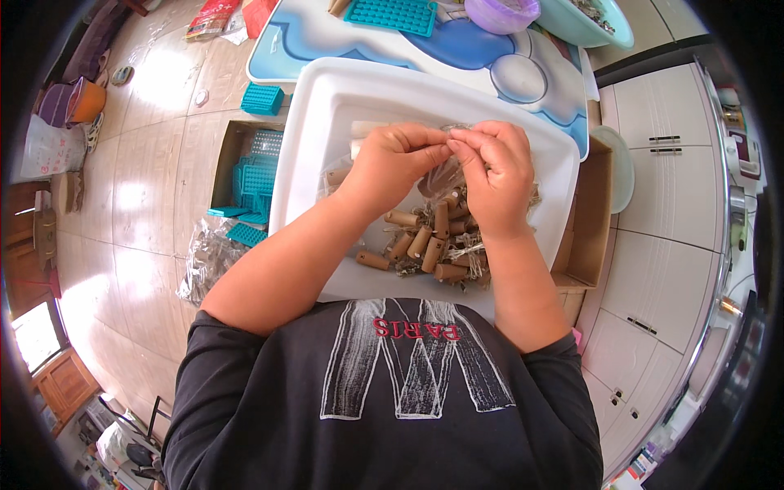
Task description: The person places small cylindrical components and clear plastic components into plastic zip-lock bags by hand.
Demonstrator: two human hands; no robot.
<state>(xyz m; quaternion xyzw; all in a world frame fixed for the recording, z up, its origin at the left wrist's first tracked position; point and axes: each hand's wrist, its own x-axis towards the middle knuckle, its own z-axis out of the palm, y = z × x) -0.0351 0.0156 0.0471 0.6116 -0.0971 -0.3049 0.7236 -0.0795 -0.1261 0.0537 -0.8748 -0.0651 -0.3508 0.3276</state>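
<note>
Over the white plastic tub (pixel 286 163), my left hand (pixel 392 159) and my right hand (pixel 496 167) meet with their fingertips pinched together. What they pinch is too small and too hidden to make out. Just below the fingertips, something clear and shiny like a plastic bag (pixel 439 178) shows. Under my hands lies a heap of small brown cork-like cylinders (pixel 419 242), tangled with thin pale wires or strings. Paler cylinders (pixel 369 129) lie by the tub's far side, partly behind my left hand.
The tub rests against a blue and white table (pixel 457 45) bearing a teal pegged tray (pixel 392 15), a purple bowl (pixel 502 12) and a pale green basin (pixel 592 20). To the left are a cardboard box of teal trays (pixel 255 175) and a filled clear bag (pixel 214 260). Cabinets (pixel 661 196) line the right.
</note>
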